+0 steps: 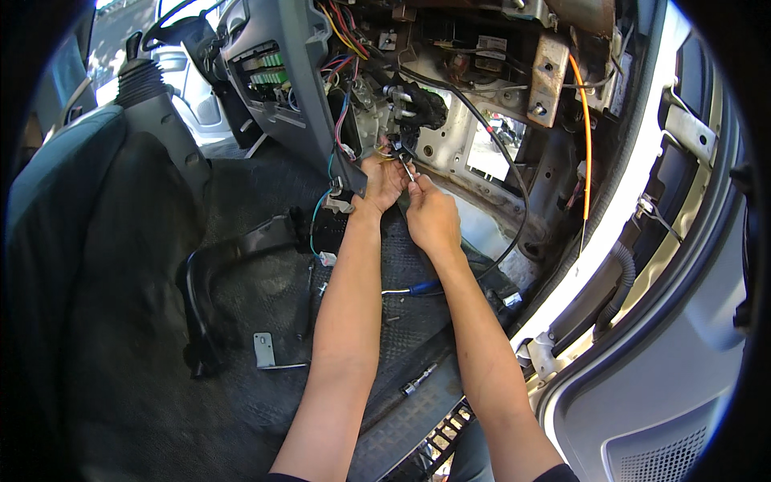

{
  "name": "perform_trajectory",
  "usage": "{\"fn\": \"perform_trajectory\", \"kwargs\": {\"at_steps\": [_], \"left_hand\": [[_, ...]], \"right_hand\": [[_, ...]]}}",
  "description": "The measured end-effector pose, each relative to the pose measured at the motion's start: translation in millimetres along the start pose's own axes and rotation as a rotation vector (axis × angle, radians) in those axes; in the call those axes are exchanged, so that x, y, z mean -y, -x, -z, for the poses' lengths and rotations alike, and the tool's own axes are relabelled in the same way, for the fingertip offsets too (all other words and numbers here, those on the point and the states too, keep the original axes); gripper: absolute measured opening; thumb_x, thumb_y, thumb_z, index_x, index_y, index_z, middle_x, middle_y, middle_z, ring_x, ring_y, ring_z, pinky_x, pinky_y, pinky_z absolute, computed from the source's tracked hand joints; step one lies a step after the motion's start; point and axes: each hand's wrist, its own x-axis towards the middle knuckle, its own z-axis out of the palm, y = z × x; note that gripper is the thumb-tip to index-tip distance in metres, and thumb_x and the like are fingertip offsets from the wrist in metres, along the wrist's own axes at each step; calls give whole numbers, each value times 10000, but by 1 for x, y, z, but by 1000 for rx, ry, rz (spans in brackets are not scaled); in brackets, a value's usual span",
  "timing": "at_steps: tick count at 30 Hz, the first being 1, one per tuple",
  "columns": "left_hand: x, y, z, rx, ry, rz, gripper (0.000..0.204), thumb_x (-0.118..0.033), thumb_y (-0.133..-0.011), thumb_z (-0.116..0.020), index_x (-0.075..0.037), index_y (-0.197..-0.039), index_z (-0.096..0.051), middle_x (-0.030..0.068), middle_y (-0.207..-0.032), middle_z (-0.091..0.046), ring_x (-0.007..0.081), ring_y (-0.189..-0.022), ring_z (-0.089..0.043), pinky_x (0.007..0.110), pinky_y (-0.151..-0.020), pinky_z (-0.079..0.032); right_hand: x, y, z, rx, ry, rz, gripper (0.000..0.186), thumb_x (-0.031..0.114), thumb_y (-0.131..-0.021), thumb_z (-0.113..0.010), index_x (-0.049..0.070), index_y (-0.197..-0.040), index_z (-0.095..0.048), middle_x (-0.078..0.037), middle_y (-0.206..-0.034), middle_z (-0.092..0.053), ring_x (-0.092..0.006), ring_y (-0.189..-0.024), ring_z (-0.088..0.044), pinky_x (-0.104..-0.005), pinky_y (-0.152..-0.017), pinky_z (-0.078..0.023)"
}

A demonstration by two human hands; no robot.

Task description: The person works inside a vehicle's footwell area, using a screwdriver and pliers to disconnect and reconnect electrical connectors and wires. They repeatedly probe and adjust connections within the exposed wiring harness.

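My left hand [385, 183] reaches into the opened dashboard, its fingers closed around a small black connector [399, 148] with thin yellowish wires beside it. Close on its right, my right hand [434, 215] pinches a thin metal tool [408, 169], whose shaft points up at the connector. The tool's grip is covered by my fingers, so its exact kind does not show. Just above both hands are silvery pipe ends [399, 95] and a black wrapped part [426, 110]. A loose white plug [327, 259] on a teal wire hangs left of my left forearm.
A blue-handled screwdriver [424, 288] lies between my forearms on the black floor mat. Also there are a socket extension [419, 379], a metal bracket [264, 351] and a curved black duct [205, 289]. A black cable [526, 185] and an orange cable [587, 145] hang at right, near the door frame.
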Motion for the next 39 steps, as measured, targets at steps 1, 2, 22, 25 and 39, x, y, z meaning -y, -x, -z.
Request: {"fn": "perform_trajectory", "kwargs": {"at_steps": [1, 2, 22, 25, 39], "left_hand": [[0, -1, -1, -4, -2, 27, 314, -390, -983, -506, -92, -1011, -604, 105, -776, -666, 275, -679, -674, 378, -620, -562], [-2, -1, -1, -31, -36, 52, 332, -391, -990, -485, -81, -1059, -583, 106, -842, -675, 274, -723, -673, 388, -653, -566], [-7, -3, -13, -270, 73, 75, 341, -347, -962, -473, -33, -985, -603, 142, -859, -617, 301, -789, -601, 421, -772, -529], [-6, -2, -15, -273, 46, 38, 324, -333, -960, -484, -33, -991, -602, 146, -877, -618, 301, -803, -605, 417, -783, -530], [-4, -2, -13, -98, -8, 25, 282, -344, -1015, -457, -87, -1085, -551, 133, -917, -647, 294, -797, -645, 463, -764, -570]], "right_hand": [[0, 0, 1, -14, 10, 9, 267, 317, -1024, -511, 109, -1131, -641, -270, -902, -694, -496, -900, -654, -580, -772, -507], [0, -1, 2, -13, 30, 11, 267, 317, -1025, -508, 110, -1130, -641, -272, -900, -693, -496, -897, -655, -581, -772, -508], [-13, -8, -2, -51, 168, 171, 245, 281, -1004, -510, 79, -1057, -638, -309, -851, -678, -530, -838, -648, -611, -743, -509], [-15, -10, -3, -66, 166, 197, 249, 285, -1005, -511, 81, -1059, -643, -309, -860, -679, -528, -841, -649, -609, -746, -511], [-13, -4, 5, 1, 29, 85, 242, 258, -991, -515, 65, -1067, -642, -288, -904, -695, -499, -898, -663, -585, -803, -503]]}}
